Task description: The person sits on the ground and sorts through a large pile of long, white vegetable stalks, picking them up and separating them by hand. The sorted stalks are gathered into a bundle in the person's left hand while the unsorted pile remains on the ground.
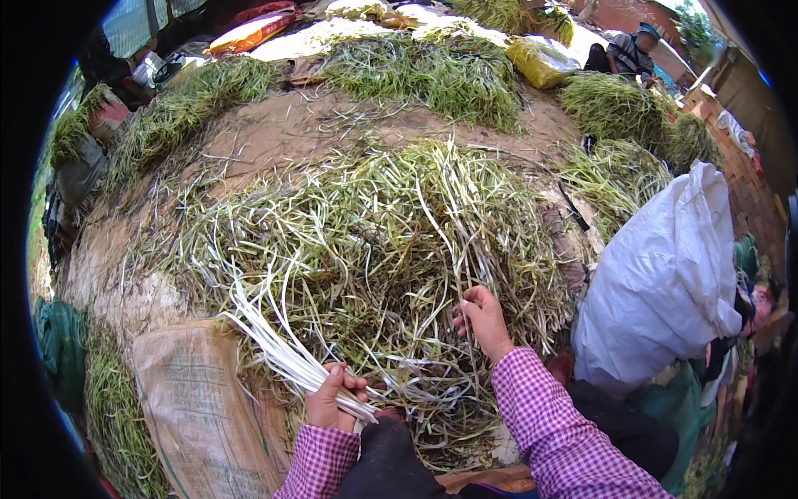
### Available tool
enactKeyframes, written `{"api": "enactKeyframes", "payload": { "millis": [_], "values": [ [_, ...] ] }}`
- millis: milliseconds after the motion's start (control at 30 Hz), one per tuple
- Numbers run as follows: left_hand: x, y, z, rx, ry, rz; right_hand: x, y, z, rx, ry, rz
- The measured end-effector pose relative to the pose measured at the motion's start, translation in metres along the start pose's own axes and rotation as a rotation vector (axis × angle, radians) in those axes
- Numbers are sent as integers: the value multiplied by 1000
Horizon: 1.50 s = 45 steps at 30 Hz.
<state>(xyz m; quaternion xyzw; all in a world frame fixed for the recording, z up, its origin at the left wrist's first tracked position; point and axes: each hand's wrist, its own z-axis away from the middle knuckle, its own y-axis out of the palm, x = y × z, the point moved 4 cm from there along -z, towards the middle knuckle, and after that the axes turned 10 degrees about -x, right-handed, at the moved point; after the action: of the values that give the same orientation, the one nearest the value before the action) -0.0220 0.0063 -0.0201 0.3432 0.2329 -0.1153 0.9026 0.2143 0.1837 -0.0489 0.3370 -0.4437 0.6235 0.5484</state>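
Observation:
A bundle of long white plant stalks (280,346) is gripped in my left hand (333,396), low in front of me. Their pale tips fan out up and to the left, and the trimmed-looking ends point down towards my knee. My right hand (486,321) pinches a long thin brownish stalk (462,268) between thumb and fingers. It runs upward over a large heap of loose green and yellowish leaves and stems (349,249). Some fingers of my right hand are hidden behind the thumb side.
A full white woven sack (661,274) stands to my right. A flattened tan woven sack with printing (193,399) lies at lower left. Farther off are green piles (430,75), a yellow sack (542,61), an orange-red sack (252,32) and a seated person (629,53).

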Motion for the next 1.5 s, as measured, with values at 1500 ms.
{"api": "enactKeyframes", "payload": {
  "millis": [1500],
  "values": [
    [-20,-1,9,-146,321,-380,-3,44,125,424,-283,1004]
  ]
}}
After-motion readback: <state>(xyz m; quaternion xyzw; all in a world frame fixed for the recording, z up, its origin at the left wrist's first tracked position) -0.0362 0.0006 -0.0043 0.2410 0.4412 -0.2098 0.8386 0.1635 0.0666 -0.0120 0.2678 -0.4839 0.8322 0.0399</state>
